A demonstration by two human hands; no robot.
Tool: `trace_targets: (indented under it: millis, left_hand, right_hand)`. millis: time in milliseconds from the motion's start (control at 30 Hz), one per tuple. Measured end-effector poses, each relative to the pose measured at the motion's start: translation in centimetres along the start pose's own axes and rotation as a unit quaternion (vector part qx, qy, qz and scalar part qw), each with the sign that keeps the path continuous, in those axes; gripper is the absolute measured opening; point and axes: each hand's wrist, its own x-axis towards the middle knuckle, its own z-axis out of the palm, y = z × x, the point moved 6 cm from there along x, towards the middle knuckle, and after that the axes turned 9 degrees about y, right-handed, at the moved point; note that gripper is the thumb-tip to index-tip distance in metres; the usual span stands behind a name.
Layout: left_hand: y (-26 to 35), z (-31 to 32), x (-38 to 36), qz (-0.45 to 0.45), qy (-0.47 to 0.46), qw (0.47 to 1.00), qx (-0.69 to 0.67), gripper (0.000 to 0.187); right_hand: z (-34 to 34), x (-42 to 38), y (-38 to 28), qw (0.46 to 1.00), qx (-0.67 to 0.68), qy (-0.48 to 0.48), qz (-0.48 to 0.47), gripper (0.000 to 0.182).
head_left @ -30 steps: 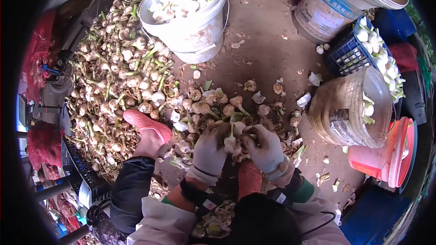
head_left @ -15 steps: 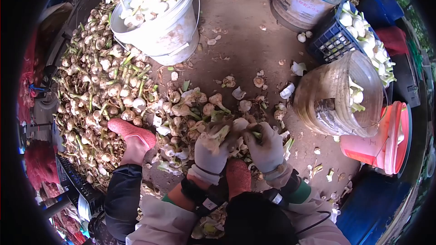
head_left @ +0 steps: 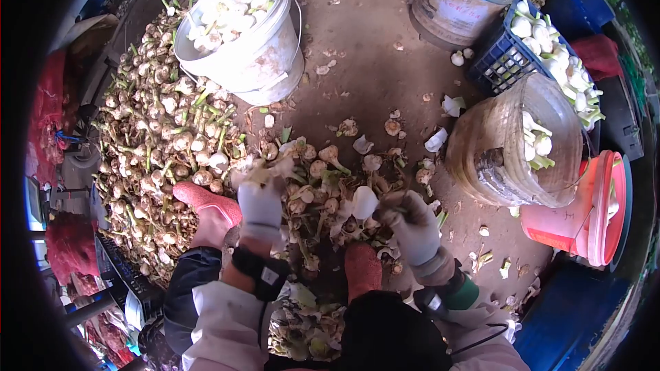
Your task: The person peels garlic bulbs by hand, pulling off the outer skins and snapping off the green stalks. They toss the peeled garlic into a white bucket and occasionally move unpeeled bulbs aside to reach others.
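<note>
white-gloved, my right hand (head_left: pixel 412 223) pinches a peeled garlic bulb (head_left: pixel 363 201) over the scraps between my pink shoes. my left hand (head_left: pixel 261 196) clutches torn skins (head_left: pixel 265 168) beside the garlic heap (head_left: pixel 158 144). peeling looks finished; next i'd judge bulb to white bucket (head_left: pixel 237 34).

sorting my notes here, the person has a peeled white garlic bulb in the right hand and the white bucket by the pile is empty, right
Not quite. In the head view the white bucket is full of peeled garlic, not empty. The rest holds: the gloved right hand holds a peeled white garlic bulb.
</note>
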Motion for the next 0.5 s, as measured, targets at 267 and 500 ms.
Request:
trace_targets:
  millis: [267, 500]
  left_hand:
    - [0.6, 6.5, -7.9, -0.141, -0.155, 0.962, -0.175, 0.018]
    - [-8.6, 3.6, -15.3, -0.256, -0.241, 0.936, 0.028, 0.035]
  right_hand:
    - [-0.5, 0.4, 5.7, 0.969, 0.015, -0.026, 0.246, 0.021]
    - [10.8, 8.5, -4.8, 0.985, -0.133, -0.099, -0.043, 0.020]
